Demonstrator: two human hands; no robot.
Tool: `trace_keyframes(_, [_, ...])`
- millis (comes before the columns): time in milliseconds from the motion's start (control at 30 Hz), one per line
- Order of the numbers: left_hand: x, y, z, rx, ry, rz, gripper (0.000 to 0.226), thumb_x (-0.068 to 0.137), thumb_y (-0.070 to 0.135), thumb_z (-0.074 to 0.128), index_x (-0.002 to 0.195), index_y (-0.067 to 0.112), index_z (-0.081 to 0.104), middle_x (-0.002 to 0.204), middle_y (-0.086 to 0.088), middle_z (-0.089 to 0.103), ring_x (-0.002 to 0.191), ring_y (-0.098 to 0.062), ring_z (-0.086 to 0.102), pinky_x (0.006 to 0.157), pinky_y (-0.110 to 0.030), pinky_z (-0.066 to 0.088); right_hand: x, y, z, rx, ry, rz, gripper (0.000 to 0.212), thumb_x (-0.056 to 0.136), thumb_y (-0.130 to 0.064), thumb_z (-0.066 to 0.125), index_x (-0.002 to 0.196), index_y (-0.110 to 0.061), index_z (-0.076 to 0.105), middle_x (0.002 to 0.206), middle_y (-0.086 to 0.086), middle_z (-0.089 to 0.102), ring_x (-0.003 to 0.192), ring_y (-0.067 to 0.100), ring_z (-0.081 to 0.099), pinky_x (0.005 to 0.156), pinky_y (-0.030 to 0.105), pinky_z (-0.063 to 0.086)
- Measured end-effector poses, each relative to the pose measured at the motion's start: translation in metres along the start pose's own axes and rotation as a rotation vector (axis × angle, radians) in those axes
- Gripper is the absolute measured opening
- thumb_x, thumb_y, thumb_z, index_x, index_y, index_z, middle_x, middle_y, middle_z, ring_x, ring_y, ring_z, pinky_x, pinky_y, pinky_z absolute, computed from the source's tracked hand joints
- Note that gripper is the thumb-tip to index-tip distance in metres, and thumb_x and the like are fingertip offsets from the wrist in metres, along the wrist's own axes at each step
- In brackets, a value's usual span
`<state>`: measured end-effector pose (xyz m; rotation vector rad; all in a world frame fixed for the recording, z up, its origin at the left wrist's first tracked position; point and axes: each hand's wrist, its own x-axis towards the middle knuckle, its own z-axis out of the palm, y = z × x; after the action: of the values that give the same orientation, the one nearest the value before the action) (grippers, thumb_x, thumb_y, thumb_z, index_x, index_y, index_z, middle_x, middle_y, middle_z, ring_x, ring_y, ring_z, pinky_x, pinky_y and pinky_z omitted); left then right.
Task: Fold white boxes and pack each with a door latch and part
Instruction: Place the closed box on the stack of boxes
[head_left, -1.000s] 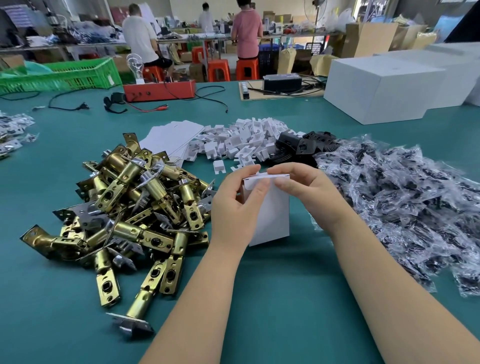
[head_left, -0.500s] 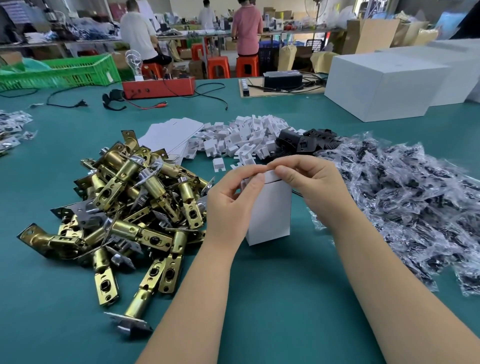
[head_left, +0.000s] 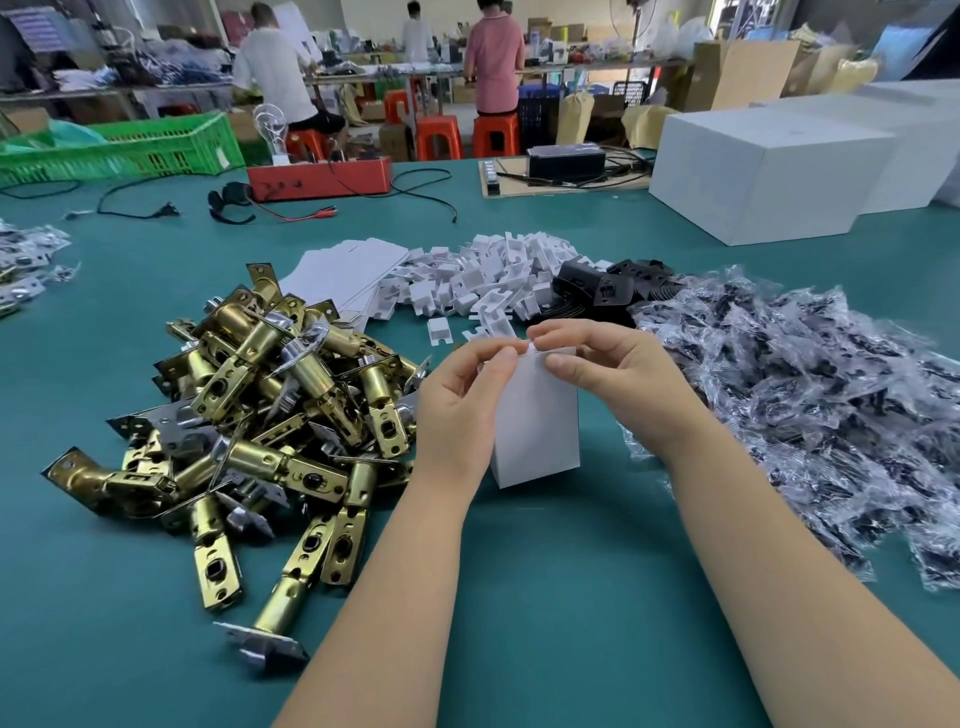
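A small white box (head_left: 537, 421) stands upright on the green table (head_left: 545, 582) in the middle. My left hand (head_left: 462, 400) grips its upper left side, fingers curled over the top edge. My right hand (head_left: 608, 366) pinches the top flap from the right, thumb against the front face. What is inside the box is hidden. A heap of brass door latches (head_left: 249, 415) lies to the left. Bagged black parts (head_left: 810, 400) are piled to the right.
Flat white box blanks (head_left: 348, 273), a pile of small white plastic pieces (head_left: 493, 275) and black plates (head_left: 597, 291) lie behind the box. Large white cartons (head_left: 769, 171) stand at the back right. A red device (head_left: 319, 176) with cables and a green crate (head_left: 130, 150) sit at the far edge. People work beyond.
Both hands have stayed on the box top; the flap has been pressed lower and the fingertips have come closer together over the top edge.
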<state>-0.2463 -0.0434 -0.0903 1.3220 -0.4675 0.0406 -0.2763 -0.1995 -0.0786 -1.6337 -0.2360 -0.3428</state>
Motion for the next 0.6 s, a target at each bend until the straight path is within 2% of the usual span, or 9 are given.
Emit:
trace_keyframes(100, [0.0, -0.002, -0.001, 0.055, 0.002, 0.022, 0.022, 0.08, 0.021, 0.063, 0.078, 0.04, 0.073, 0.081, 0.013, 0.068, 0.078, -0.005, 0.057, 0.07, -0.017, 0.048, 0.002, 0.004, 0.002, 0.017, -0.003, 0.015, 0.024, 0.086, -0.002, 0.065, 0.086, -0.025, 0.071, 0.105, -0.016, 0.07, 0.094, 0.006, 0.065, 0.082, 0.019, 0.051])
trace_keyframes(233, [0.0, -0.005, -0.002, 0.1, -0.07, -0.069, 0.028, 0.076, 0.017, 0.061, 0.087, 0.042, 0.063, 0.085, 0.011, 0.064, 0.07, -0.005, 0.059, 0.058, -0.022, 0.05, 0.003, 0.011, 0.006, -0.072, -0.036, 0.066, 0.035, 0.082, -0.003, 0.071, 0.099, -0.032, 0.062, 0.119, -0.024, 0.06, 0.102, 0.011, 0.062, 0.082, 0.023, 0.052])
trace_keyframes(300, [0.0, -0.005, -0.002, 0.112, -0.059, -0.101, 0.032, 0.076, 0.016, 0.058, 0.09, 0.044, 0.061, 0.089, 0.008, 0.063, 0.07, -0.004, 0.059, 0.057, -0.023, 0.05, 0.002, 0.013, 0.007, -0.153, -0.074, 0.085, 0.049, 0.079, -0.009, 0.075, 0.107, -0.044, 0.056, 0.125, -0.029, 0.054, 0.101, 0.009, 0.062, 0.077, 0.02, 0.052])
trace_keyframes(367, [0.0, -0.003, -0.002, 0.143, -0.017, -0.106, 0.035, 0.074, 0.018, 0.058, 0.089, 0.05, 0.061, 0.096, 0.004, 0.063, 0.073, -0.002, 0.059, 0.059, -0.02, 0.05, 0.0, 0.014, 0.008, -0.271, -0.082, 0.109, 0.072, 0.073, -0.02, 0.081, 0.123, -0.054, 0.041, 0.126, -0.03, 0.048, 0.098, 0.005, 0.061, 0.075, 0.017, 0.052])
trace_keyframes(433, [0.0, -0.003, -0.002, 0.168, 0.062, -0.103, 0.036, 0.072, 0.022, 0.061, 0.087, 0.054, 0.061, 0.1, 0.003, 0.063, 0.076, -0.003, 0.058, 0.063, -0.019, 0.049, 0.0, 0.017, 0.008, -0.385, -0.039, 0.165, 0.101, 0.069, -0.036, 0.084, 0.144, -0.048, 0.018, 0.128, -0.028, 0.043, 0.091, 0.005, 0.06, 0.073, 0.018, 0.052])
trace_keyframes(500, [0.0, -0.002, -0.002, 0.141, 0.165, -0.136, 0.034, 0.07, 0.024, 0.064, 0.086, 0.054, 0.062, 0.098, 0.003, 0.062, 0.082, -0.01, 0.058, 0.072, -0.03, 0.053, 0.001, 0.018, 0.008, -0.509, 0.002, 0.249, 0.109, 0.065, -0.054, 0.079, 0.149, -0.037, 0.013, 0.122, -0.018, 0.05, 0.082, 0.008, 0.061, 0.069, 0.02, 0.048])
trace_keyframes(533, [0.001, -0.001, -0.002, 0.098, 0.217, -0.17, 0.032, 0.069, 0.024, 0.066, 0.087, 0.051, 0.063, 0.097, 0.003, 0.061, 0.084, -0.015, 0.057, 0.079, -0.039, 0.054, 0.001, 0.018, 0.008, -0.562, 0.02, 0.304, 0.105, 0.065, -0.061, 0.075, 0.149, -0.033, 0.018, 0.115, -0.014, 0.055, 0.078, 0.008, 0.061, 0.067, 0.023, 0.048])
trace_keyframes(600, [0.002, -0.002, -0.001, -0.013, 0.279, -0.238, 0.032, 0.07, 0.021, 0.068, 0.092, 0.042, 0.059, 0.096, 0.003, 0.057, 0.087, -0.018, 0.057, 0.087, -0.05, 0.053, 0.003, 0.018, 0.009, -0.59, 0.093, 0.41, 0.087, 0.072, -0.063, 0.069, 0.142, -0.026, 0.033, 0.099, -0.008, 0.059, 0.073, 0.01, 0.063, 0.058, 0.028, 0.054])
